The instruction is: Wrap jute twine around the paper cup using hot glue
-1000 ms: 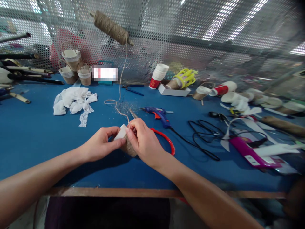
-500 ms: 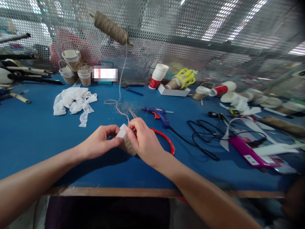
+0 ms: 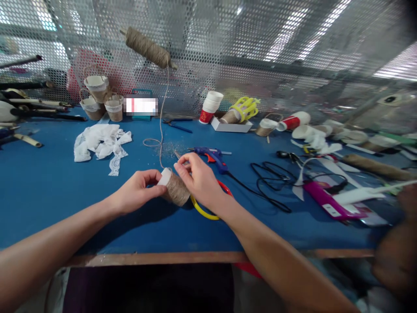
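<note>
My left hand (image 3: 138,191) grips a paper cup (image 3: 177,190) by its white end, thumb on the near side. The cup lies tilted just above the table, its side wrapped in brown twine. A strand of twine (image 3: 160,130) runs from the cup's white end up to a spool (image 3: 148,48). My right hand (image 3: 198,176) is beside the wrapped cup, thumb and forefinger pinched together; whatever may be between them is too small to make out. Scissors with red and yellow handles (image 3: 205,213) lie under my right hand, mostly hidden by it.
A blue glue gun (image 3: 211,153) with a black cord lies beyond my right hand. White lace (image 3: 97,141) is heaped at left, near finished small baskets (image 3: 114,108). Pliers (image 3: 179,125), stacked paper cups (image 3: 211,106) and a magenta power strip (image 3: 329,200) are farther out.
My right hand has come off the twine strand at the cup's end and pulled slightly away. The cup has turned, showing more wrapped side, and the scissors' yellow handle now shows.
</note>
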The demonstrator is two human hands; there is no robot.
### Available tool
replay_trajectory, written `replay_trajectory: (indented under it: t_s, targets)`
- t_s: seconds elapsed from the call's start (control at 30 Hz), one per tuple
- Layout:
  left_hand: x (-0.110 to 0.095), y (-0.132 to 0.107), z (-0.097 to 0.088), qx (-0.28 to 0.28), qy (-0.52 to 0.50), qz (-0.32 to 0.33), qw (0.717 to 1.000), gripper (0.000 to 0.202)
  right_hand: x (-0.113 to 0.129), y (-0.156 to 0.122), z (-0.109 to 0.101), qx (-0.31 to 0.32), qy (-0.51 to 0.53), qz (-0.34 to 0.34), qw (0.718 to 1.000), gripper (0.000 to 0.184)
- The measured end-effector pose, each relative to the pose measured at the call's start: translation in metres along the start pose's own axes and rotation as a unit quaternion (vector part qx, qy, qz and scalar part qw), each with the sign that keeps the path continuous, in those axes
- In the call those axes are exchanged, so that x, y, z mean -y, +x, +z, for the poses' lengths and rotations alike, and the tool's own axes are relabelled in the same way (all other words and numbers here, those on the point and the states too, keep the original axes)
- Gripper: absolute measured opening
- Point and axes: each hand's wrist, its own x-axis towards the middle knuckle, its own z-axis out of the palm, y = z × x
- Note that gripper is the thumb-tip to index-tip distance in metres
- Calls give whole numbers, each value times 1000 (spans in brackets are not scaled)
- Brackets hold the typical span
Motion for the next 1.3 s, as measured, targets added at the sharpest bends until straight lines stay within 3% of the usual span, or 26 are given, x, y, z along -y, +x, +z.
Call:
replay_trajectory:
  t_s: [0.13, 0.27, 0.4, 0.53, 0.67, 0.77, 0.8, 0.87, 0.97, 1.13, 1.3]
  targets:
    - [2, 1, -1, -7, 11, 14, 1000, 14, -15, 23, -29, -27, -106, 88, 990, 22]
    - [3, 1, -3, -13, 24, 21, 999, 15, -43, 38, -56, 29, -281, 191, 940, 24]
    - [4, 1, -4, -14, 45, 21, 999, 14, -75, 37, -55, 84, -281, 243, 925, 13]
    - [4, 1, -3, -11, 54, 23, 998, 14, -90, 34, -45, 75, -237, 275, 929, 4]
    - [4, 3, -4, -8, 51, 21, 998, 14, -76, 31, -53, 57, -130, 284, 948, 14]
    - [5, 4, -7, -2, 41, 21, 999, 14, -53, 27, -66, 41, -36, 251, 966, 22]
    - [5, 4, -9, 1, 39, 20, 999, 15, -45, 25, -69, 45, 9, 234, 971, 17]
    - [6, 5, -11, 3, 38, 18, 999, 15, -31, 19, -73, 66, 145, 210, 965, 8]
    - [7, 5, -14, 12, 37, 13, 999, 16, -18, 7, -70, 106, 231, 198, 947, 12]
    - [7, 6, -15, 22, 35, 3, 999, 18, -9, -8, -64, 181, 265, 169, 932, 17]
    - [7, 6, -14, 17, 23, -12, 1000, 17, -8, -11, -71, 207, 157, 166, 951, 26]
